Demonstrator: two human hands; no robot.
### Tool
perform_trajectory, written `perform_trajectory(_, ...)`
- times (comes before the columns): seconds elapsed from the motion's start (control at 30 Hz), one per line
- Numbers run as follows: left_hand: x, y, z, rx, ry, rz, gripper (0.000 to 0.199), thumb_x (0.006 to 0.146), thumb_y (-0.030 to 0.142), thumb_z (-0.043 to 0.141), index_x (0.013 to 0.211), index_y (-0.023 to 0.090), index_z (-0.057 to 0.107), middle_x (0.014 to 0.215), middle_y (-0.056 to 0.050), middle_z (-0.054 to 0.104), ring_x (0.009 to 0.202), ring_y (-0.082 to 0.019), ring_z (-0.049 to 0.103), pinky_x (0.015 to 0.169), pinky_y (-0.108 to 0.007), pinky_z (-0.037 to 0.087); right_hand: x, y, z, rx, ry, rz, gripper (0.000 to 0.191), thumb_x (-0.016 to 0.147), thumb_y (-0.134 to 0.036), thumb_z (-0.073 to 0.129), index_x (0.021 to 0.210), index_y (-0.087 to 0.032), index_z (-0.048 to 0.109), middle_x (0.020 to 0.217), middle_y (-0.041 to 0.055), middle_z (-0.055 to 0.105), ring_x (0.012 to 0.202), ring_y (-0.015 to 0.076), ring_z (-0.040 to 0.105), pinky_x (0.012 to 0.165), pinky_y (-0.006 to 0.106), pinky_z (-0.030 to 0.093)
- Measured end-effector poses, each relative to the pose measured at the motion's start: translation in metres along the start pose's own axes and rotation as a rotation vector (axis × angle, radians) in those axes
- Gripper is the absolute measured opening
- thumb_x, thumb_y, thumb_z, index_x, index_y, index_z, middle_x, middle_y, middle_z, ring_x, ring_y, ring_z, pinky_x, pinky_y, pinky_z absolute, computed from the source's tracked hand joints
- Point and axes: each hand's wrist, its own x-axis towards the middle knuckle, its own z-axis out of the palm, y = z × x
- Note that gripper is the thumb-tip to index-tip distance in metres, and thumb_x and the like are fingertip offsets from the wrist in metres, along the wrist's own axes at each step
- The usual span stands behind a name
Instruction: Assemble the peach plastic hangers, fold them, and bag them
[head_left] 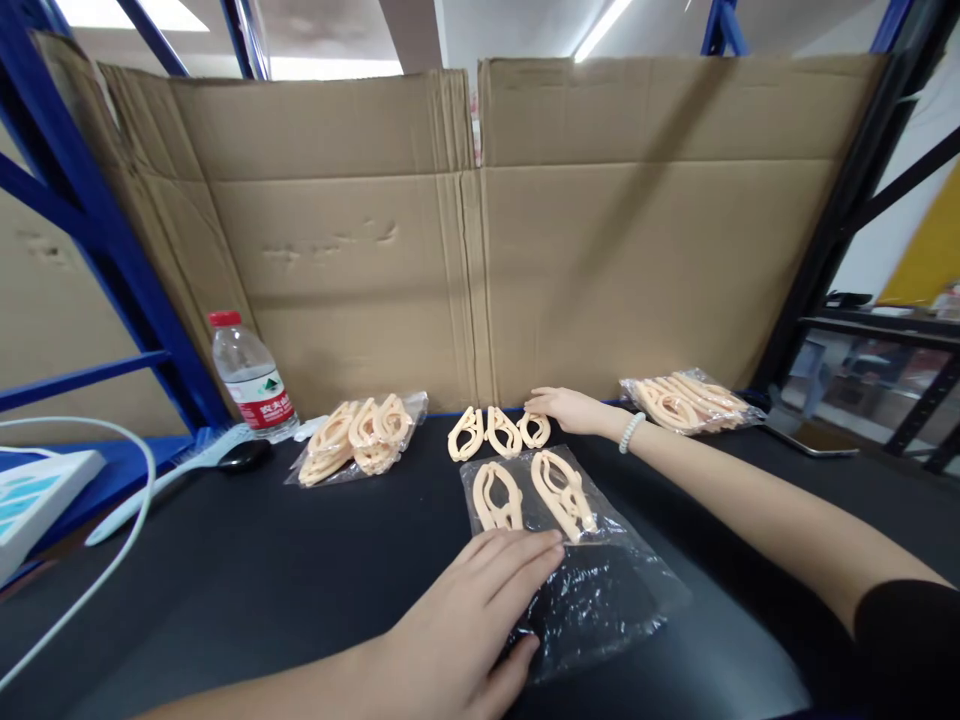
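My left hand [480, 610] lies over a clear plastic bag [600, 610], fingers stretched out flat and thumb apart, near the bag's left edge. Inside the bag are two beige folding hangers, folded up: a left one [496, 497] and a right one [559, 490]. Their lower ends come close to my left fingertips. Behind the bag, three loose hangers stand in a row: a left one [466, 436], a middle one [502, 434] and a right one [535, 430]. My right hand [568, 408], with a beaded bracelet, has its fingers closed over the top of the right one.
Bagged hangers [360, 437] lie to the left, and another bagged bundle [686, 400] to the right beside a phone-like slab [810, 438]. A water bottle [253, 380], a dark mouse-like object [245, 455] and a white cable [142, 530] are at left. Cardboard [345, 260] walls the back.
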Motion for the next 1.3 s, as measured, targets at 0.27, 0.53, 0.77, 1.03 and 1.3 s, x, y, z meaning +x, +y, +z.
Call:
perform_trajectory(0.27,0.001,0.001,-0.001,-0.003,0.018,-0.001,0.075,0.079,0.005,0.052,0.146,0.022,0.025,0.145,-0.013,0.047,0.132,-0.028,0.045,0.110,-0.046,0.040,-0.012,0.024,0.015,0.068,0.056,0.075,0.050,0.081,0.007,0.043,0.122,-0.014,0.065,0.126,0.0131,0.063,0.119,0.0201,0.055,0.105,0.036,0.042)
perform_trajectory(0.53,0.002,0.000,-0.002,-0.009,0.026,-0.016,0.076,0.077,0.003,0.052,0.147,0.023,0.027,0.144,-0.011,0.048,0.130,-0.027,0.047,0.110,-0.043,0.042,-0.079,0.038,-0.009,0.168,0.083,0.298,0.028,0.092,-0.015,0.050,0.112,-0.012,0.069,0.106,0.0125,0.071,0.094,0.0209,0.067,0.087,0.034,0.053)
perform_trajectory(0.77,0.002,0.001,-0.001,0.017,0.040,-0.015,0.076,0.077,0.002,0.050,0.146,0.024,0.026,0.143,-0.010,0.050,0.129,-0.026,0.049,0.108,-0.044,0.044,-0.088,0.044,-0.009,0.169,0.174,0.411,0.019,0.092,-0.010,0.052,0.102,-0.013,0.067,0.100,0.0096,0.072,0.090,0.0173,0.067,0.083,0.032,0.055)
perform_trajectory(1.03,0.002,-0.001,-0.001,0.032,0.025,-0.015,0.074,0.078,0.003,0.051,0.145,0.022,0.028,0.143,-0.011,0.050,0.129,-0.025,0.049,0.108,-0.042,0.044,-0.098,0.035,-0.003,0.046,0.224,0.371,0.020,0.092,-0.009,0.047,0.088,-0.013,0.066,0.088,0.0071,0.070,0.081,0.0170,0.067,0.078,0.032,0.056)
perform_trajectory(1.3,0.002,-0.003,0.001,-0.003,-0.049,-0.021,0.067,0.083,0.007,0.049,0.145,0.019,0.028,0.146,-0.011,0.046,0.131,-0.024,0.045,0.112,-0.044,0.039,-0.140,-0.032,-0.015,-0.110,0.096,0.181,0.029,0.097,-0.022,0.040,0.107,-0.013,0.066,0.107,0.0174,0.067,0.095,0.0279,0.066,0.085,0.046,0.054)
